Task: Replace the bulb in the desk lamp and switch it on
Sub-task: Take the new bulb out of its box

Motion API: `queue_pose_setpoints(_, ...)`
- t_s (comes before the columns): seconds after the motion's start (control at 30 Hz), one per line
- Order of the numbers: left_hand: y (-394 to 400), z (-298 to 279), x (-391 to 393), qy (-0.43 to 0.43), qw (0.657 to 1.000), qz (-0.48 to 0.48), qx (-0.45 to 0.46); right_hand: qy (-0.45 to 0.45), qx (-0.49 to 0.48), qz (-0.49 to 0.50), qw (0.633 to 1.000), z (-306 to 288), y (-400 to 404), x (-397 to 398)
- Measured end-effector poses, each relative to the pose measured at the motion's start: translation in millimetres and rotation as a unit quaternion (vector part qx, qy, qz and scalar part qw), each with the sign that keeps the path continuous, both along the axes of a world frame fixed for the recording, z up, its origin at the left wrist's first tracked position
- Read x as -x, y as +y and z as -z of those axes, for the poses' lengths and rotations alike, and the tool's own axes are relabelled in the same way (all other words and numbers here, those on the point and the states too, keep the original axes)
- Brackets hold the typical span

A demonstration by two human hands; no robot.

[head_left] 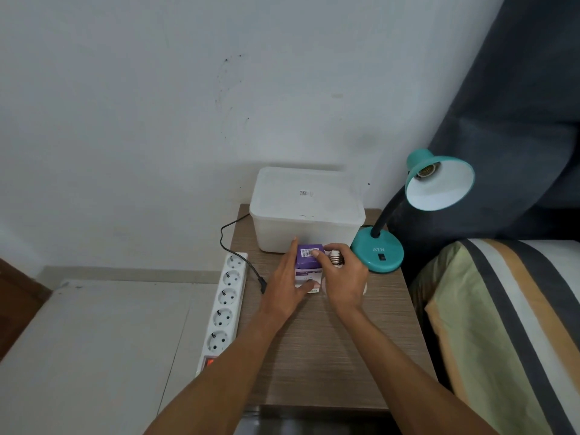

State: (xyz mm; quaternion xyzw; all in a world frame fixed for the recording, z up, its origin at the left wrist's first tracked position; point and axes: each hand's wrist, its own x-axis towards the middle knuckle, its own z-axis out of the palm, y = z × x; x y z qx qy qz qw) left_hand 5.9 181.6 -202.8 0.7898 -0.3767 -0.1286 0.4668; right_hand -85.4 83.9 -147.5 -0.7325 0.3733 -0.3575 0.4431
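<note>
Over nightstand (pixel 329 356), left hand (pixel 287 279) lays straight fingers against purple box (pixel 309 262); right hand (pixel 345 282) grips bulb (pixel 335 258).

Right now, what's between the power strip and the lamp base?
Head view, from the power strip: a black plug, the left hand against the purple bulb box, then the right hand gripping the bulb, just short of the lamp base.

head cam | wide-angle (worn) | faces forward-down | close over bedside table (pixel 329 356) | wall (pixel 157 105) behind
</note>
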Motion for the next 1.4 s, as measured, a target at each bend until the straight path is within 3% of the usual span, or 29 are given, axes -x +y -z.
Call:
queue_pose_setpoints(0.33, 4, 2, -2, 0.011, 1.000, 0.017, 0.012, -0.012, -0.019, -0.047, 0.999, 5, 1, 1)
queue_pose_setpoints(0.53, 4, 2, -4, 0.024, 0.999, 0.034, 0.020, 0.066, 0.081, -0.151, 0.983, 4, -18, 16)
queue_pose_setpoints(0.67, 3, -1, -6, 0.031, 0.999, 0.037, 0.021, 0.095, 0.147, -0.150, 0.973, 3, -26, 18)
queue_pose_setpoints(1.03, 5, -1, -6, 0.025, 0.999, 0.041, 0.018, 0.115, 0.168, -0.149, 0.968, 8, -26, 22)
queue_pose_setpoints(1.2, 4, 1, -7, 0.029, 0.999, 0.035, 0.017, 0.089, 0.123, -0.147, 0.977, 4, -21, 19)
queue_pose_setpoints(1.4, 4, 2, -7, 0.022, 0.999, 0.039, 0.016, 0.021, -0.057, -0.148, 0.987, 0, -14, 14)
